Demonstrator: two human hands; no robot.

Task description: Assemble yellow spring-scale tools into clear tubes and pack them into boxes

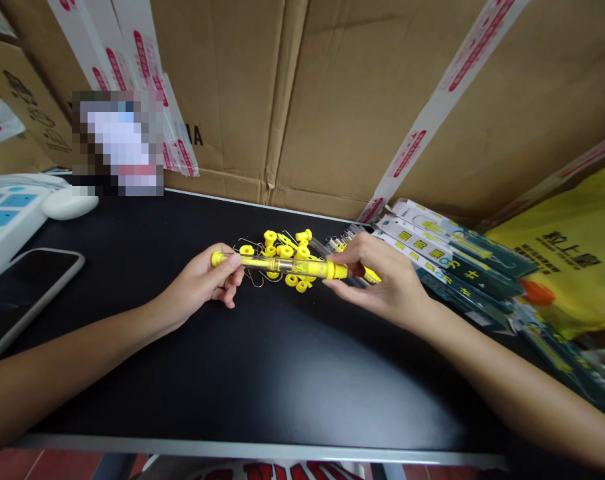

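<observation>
Bare forearms [107, 343] lie nearest, reaching over the front corners of the black table [262, 380]. The left hand [202, 277] is closed in a pinch, thumb on top and fingers curled beneath, on a clear tube [302, 267] close to its left end, where a yellow plug [217, 259] sticks out past the grip. The right hand [382, 270] is partly curled, index finger above and thumb below, about the yellow end cap [339, 271] at the other end; how hard it presses I cannot tell. So the tube spans the space between the hands, roughly along the line of the table's front edge but nearer the back edge, seemingly raised off the surface.

It looks like thin, stiff plastic: light, smooth enough to roll under dry fingertips, and probably apt to crack if bent or squeezed hard midway. The yellow ends should give the surest hold; the bare wall between them, the poorest.

Just beyond, toward the back edge, lie loose yellow caps [285, 251] among bent wire hooks [255, 277]. Farther out, printed packs [442, 267] are stacked toward the right edge, while a phone [30, 293] and a power strip [2, 217] sit toward the left.
</observation>
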